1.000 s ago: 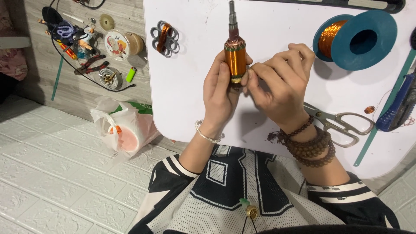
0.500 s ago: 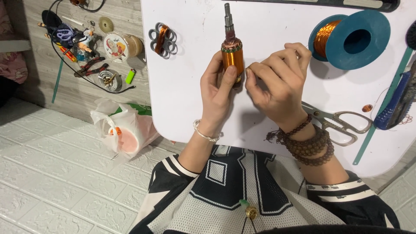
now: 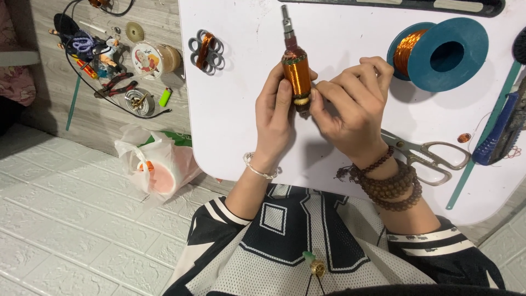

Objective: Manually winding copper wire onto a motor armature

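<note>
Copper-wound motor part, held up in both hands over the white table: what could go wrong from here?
1. The left hand alone steadies the motor part while the right hand works at its lower end; a slip could drop it onto the white table.
2. Fingertips pressing there might nick the thin copper winding.
3. The scissors lie close by the right wrist and could get knocked.

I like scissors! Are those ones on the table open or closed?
Closed. The scissors lie flat on the white table, handle loops together, beside the right hand.
</note>
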